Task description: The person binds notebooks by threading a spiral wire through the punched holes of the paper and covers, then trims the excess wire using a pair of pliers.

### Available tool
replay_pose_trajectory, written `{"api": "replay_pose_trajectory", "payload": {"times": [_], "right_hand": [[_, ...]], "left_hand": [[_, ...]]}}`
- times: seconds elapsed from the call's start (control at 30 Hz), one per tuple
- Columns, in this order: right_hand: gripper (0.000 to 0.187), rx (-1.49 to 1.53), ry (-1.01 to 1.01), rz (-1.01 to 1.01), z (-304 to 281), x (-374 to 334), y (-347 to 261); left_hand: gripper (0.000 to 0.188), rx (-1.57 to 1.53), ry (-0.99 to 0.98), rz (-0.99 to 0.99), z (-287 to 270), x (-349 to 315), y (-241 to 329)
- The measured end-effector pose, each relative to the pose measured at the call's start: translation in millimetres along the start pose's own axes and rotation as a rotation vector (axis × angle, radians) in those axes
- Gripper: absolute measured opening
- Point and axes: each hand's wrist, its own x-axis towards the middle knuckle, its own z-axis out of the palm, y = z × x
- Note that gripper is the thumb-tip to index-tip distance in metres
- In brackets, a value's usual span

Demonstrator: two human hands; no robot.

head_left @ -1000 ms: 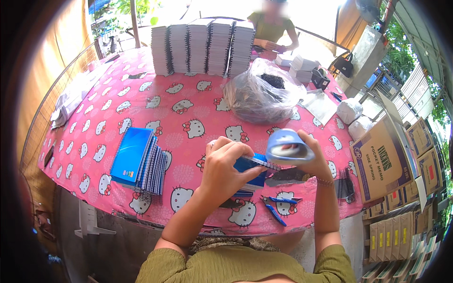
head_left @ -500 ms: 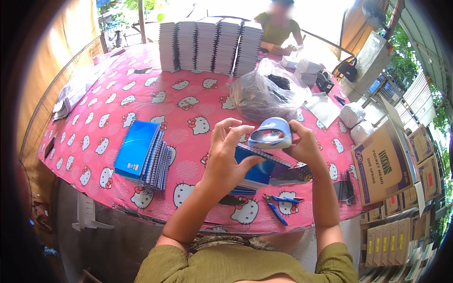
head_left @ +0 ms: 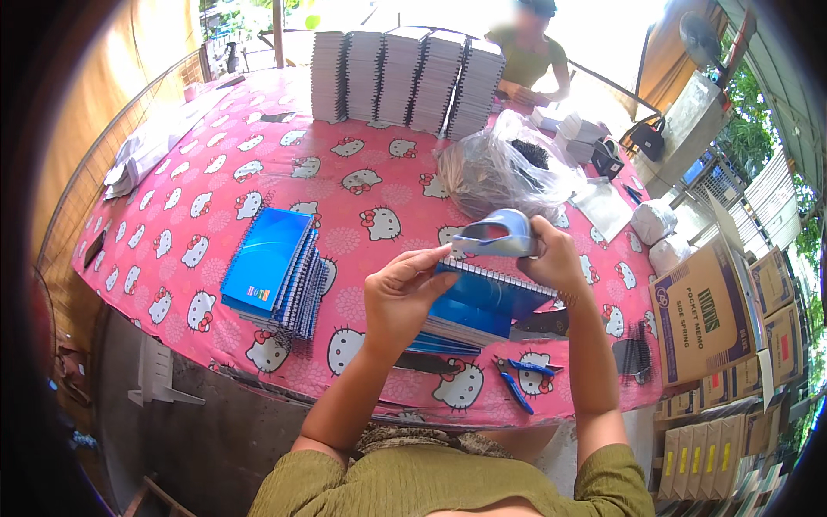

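In my right hand [head_left: 556,265] is a light blue, rounded, hollow hand-held tape dispenser [head_left: 506,234], held above the table. My left hand [head_left: 401,297] pinches thumb and fingers together at the dispenser's left tip; what lies between them is too small to make out. Beneath both hands sits a pile of blue spiral-bound notebooks [head_left: 478,310], partly covered by my left hand. Blue-handled cutting pliers [head_left: 517,385] lie to the right of this pile, close to the table's front edge. Another stack of blue spiral notebooks [head_left: 269,258] stands on the left.
Tall stacks of spiral-bound pads [head_left: 401,82] line the far side of the pink patterned tablecloth [head_left: 362,228]. A clear plastic bag [head_left: 482,177] with dark coils lies ahead. Cardboard boxes [head_left: 711,310] stand at the right. Across the table sits another person [head_left: 530,65].
My left hand has closed from spread fingers into a pinch at the dispenser's tip. The dispenser has tilted and risen slightly in my right hand. The whole view has shifted a little.
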Motion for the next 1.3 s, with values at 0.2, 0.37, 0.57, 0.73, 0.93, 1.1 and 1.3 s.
{"api": "replay_pose_trajectory", "payload": {"times": [0.2,0.37,0.57,0.73,0.93,1.1,1.3], "right_hand": [[0.044,-0.393,0.061,0.33,58.3,-50.0,101.2],[0.063,-0.361,0.241,0.124,45.3,-136.8,69.8],[0.055,-0.098,0.067,0.171,72.0,-226.4,28.3],[0.04,0.282,0.203,0.189,41.9,-211.7,6.4],[0.042,0.178,0.349,-0.184,11.4,-180.0,-45.1],[0.036,1.164,-0.212,0.25,15.2,-181.2,-18.7],[0.036,0.954,-0.071,0.294,26.6,-186.3,-32.2]], "left_hand": [[0.021,-0.163,-0.127,-0.108,4.1,10.7,12.1],[0.017,0.376,-0.068,0.757,17.8,-7.5,47.2],[0.026,0.528,-0.369,0.54,15.8,-42.6,-4.4],[0.025,0.496,-0.191,0.514,27.2,-50.3,-6.6],[0.019,0.484,-0.203,0.555,30.8,-51.1,-4.5],[0.017,0.473,-0.226,0.643,28.3,-50.3,-5.0],[0.011,0.59,-0.134,0.654,4.9,-34.5,24.7]]}}
